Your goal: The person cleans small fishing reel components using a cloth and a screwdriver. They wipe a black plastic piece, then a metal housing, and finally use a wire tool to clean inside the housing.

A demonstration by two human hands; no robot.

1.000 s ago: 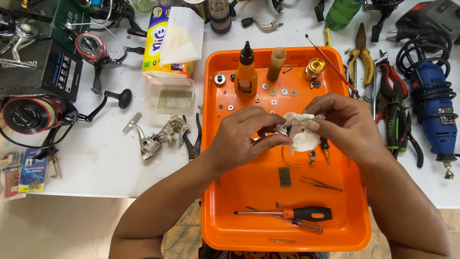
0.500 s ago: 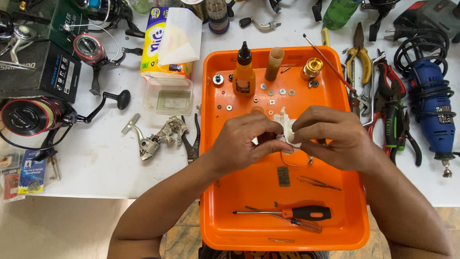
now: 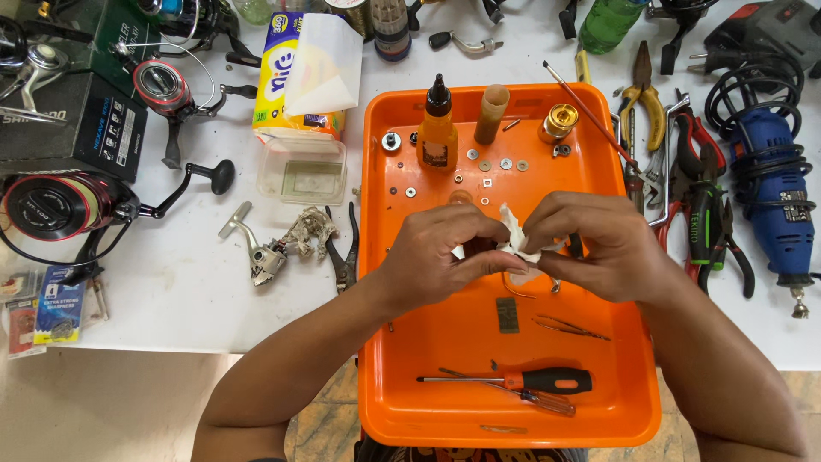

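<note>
Head view shows my left hand [image 3: 440, 257] and right hand [image 3: 599, 248] meeting above one orange tray [image 3: 633, 376], fingers of both pinching one crumpled white tissue [image 3: 517, 235], with one screwdriver [image 3: 530, 380] lying below.

We record one white, flat-topped work table [image 3: 214, 316], smooth and matte, filling most of our downward view and running off the left, right and far edges. Its near edge runs straight, level with the forearms below the hands. Below that edge, on the left, we note a pale beige floor [image 3: 103, 411], plain and unmarked. Nearer the middle, a patch of brownish tiled floor [image 3: 329, 428] shows, with darker joints. Light is even and soft; shadows on the table top are faint. No wall or window falls within our view.
</note>
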